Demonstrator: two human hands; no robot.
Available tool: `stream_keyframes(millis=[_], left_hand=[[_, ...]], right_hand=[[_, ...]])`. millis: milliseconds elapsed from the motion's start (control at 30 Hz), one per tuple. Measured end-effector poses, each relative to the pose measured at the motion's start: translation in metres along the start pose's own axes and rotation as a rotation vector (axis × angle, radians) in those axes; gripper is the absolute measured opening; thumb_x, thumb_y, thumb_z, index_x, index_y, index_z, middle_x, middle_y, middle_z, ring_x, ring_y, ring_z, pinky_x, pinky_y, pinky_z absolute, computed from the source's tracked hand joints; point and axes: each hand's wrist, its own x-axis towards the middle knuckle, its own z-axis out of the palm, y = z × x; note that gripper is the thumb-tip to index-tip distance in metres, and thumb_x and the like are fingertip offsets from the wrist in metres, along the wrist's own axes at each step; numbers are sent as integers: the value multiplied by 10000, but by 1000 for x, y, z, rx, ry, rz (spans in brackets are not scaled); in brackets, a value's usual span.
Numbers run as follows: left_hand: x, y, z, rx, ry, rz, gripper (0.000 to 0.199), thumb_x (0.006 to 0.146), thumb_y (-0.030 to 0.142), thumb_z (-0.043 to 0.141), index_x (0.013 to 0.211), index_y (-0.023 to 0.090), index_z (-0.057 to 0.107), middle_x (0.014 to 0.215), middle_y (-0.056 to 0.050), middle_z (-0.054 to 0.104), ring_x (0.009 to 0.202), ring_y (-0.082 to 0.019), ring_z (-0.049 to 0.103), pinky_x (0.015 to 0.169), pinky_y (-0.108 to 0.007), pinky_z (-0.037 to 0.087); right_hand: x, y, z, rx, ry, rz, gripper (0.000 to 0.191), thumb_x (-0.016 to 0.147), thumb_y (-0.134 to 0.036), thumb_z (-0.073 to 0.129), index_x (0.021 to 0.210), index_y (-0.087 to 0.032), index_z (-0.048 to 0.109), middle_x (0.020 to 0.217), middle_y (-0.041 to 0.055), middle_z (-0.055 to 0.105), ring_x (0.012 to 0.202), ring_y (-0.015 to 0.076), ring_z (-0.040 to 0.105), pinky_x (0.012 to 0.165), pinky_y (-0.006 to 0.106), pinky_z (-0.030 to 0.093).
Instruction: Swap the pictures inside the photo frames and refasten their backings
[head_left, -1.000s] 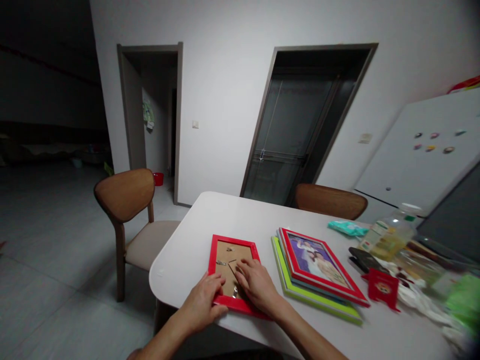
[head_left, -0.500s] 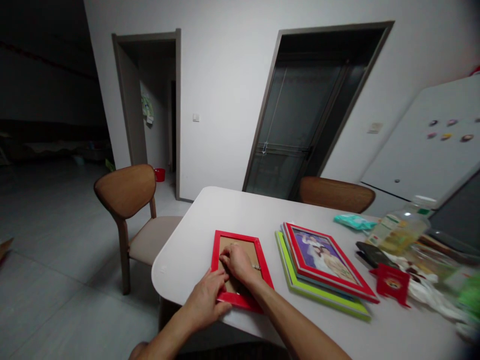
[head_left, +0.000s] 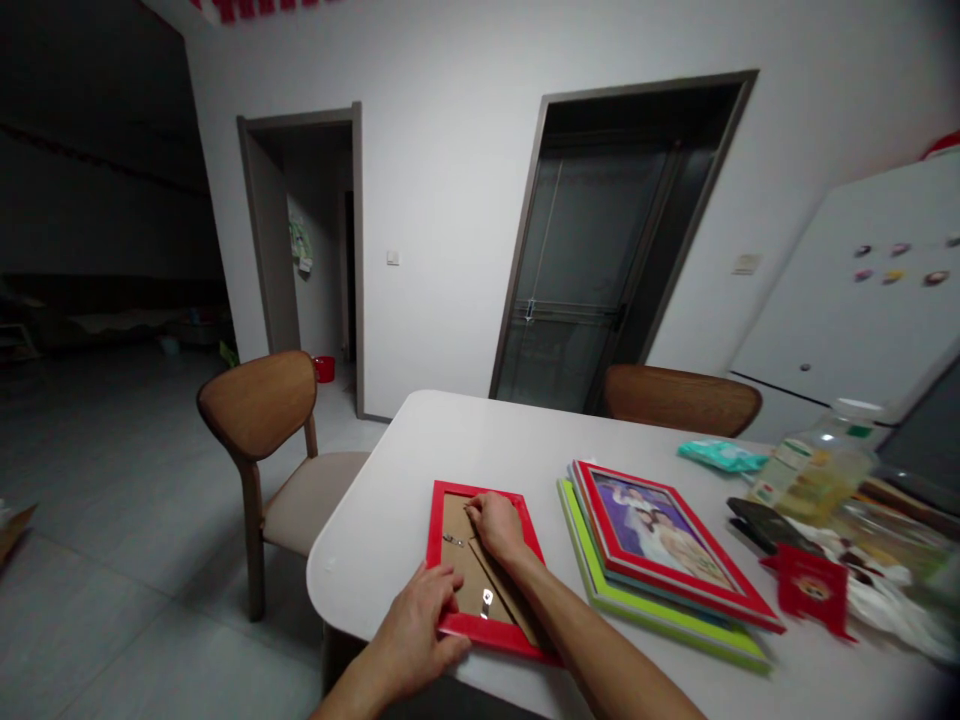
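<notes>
Our red picture frame (head_left: 436, 530), a smooth glossy rectangle, lies face down near the edge of the pale, round-cornered surface (head_left: 450, 440), its matte brown backing board (head_left: 459, 575) dotted with shiny metal clips (head_left: 487, 601). Our left hand (head_left: 420, 628) has its half-curled grip on the near left corner, while our right hand (head_left: 496, 524) bunches its fingertips low at the board's far part, and we cannot tell whether that grip has hold of a clip. To the right we have stacked frames (head_left: 690, 593), red over lime green, and beyond stand curved wooden chairs (head_left: 262, 405), grey floor tiles (head_left: 150, 550) and a plain white wall (head_left: 450, 200).
</notes>
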Motion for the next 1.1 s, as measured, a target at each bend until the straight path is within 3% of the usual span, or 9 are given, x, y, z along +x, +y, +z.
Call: stream_keyframes(millis=[300, 567, 733, 833, 933, 1100], left_hand=[[2, 1, 3, 32, -4, 31, 495, 602, 168, 550, 1092, 136, 492, 1090, -108, 572, 1146, -228, 406, 1018, -401, 233], [-1, -2, 2, 107, 26, 32, 479, 631, 207, 561, 1100, 135, 491, 1100, -128, 568, 1127, -256, 431, 1000, -415, 283], [-4, -4, 11, 210, -15, 57, 541, 605, 246, 639, 1116, 181, 475, 1239, -150, 461, 1154, -310, 393, 985, -502, 265], [-2, -2, 24, 238, -93, 116, 404, 700, 172, 541, 1098, 220, 486, 1263, -120, 442, 1177, -291, 367, 977, -522, 262], [-4, -5, 31, 259, -110, 140, 420, 699, 112, 505, 1105, 212, 480, 1237, -120, 473, 1158, -281, 399, 970, -496, 296], [-12, -6, 11, 150, 8, 199, 377, 615, 154, 588, 976, 243, 528, 1151, -92, 552, 1085, -281, 477, 956, -445, 346]], right_hand=[[26, 14, 14, -70, -43, 155, 256, 761, -364, 474, 789, -151, 615, 789, 90, 642, 657, 139, 544, 545, 228, 313], [27, 9, 6, -48, 13, 191, 193, 759, -287, 472, 849, -145, 568, 858, 107, 620, 747, 171, 559, 557, 238, 327], [16, 1, -10, 67, 30, 123, 174, 740, -299, 505, 736, -144, 583, 750, 88, 637, 689, 158, 568, 567, 234, 351], [1, 1, -24, 175, 37, 46, 193, 748, -291, 480, 722, -146, 606, 711, 62, 645, 659, 133, 565, 573, 214, 367], [-20, 8, -45, 287, 53, -17, 187, 732, -266, 475, 741, -154, 625, 696, 39, 648, 637, 121, 564, 582, 203, 386], [-57, 34, -78, 494, 181, 23, 303, 766, -350, 380, 812, -153, 606, 728, 40, 632, 637, 138, 565, 574, 232, 421]])
